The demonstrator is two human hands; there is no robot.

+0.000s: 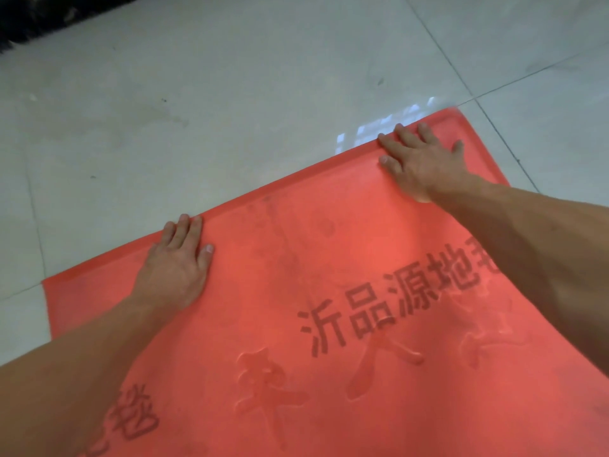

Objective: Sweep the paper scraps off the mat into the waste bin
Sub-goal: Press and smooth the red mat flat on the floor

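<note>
A large red mat with dark printed characters and embossed shapes lies on the tiled floor and fills the lower half of the head view. My left hand rests flat, palm down, near the mat's far edge on the left, fingertips at the raised border. My right hand lies flat with fingers spread near the far right corner of the mat. Neither hand holds anything. No paper scraps and no waste bin are in view.
Pale grey floor tiles with thin grout lines stretch beyond the mat, with a bright reflection near its far edge. A dark patterned object sits at the top left corner.
</note>
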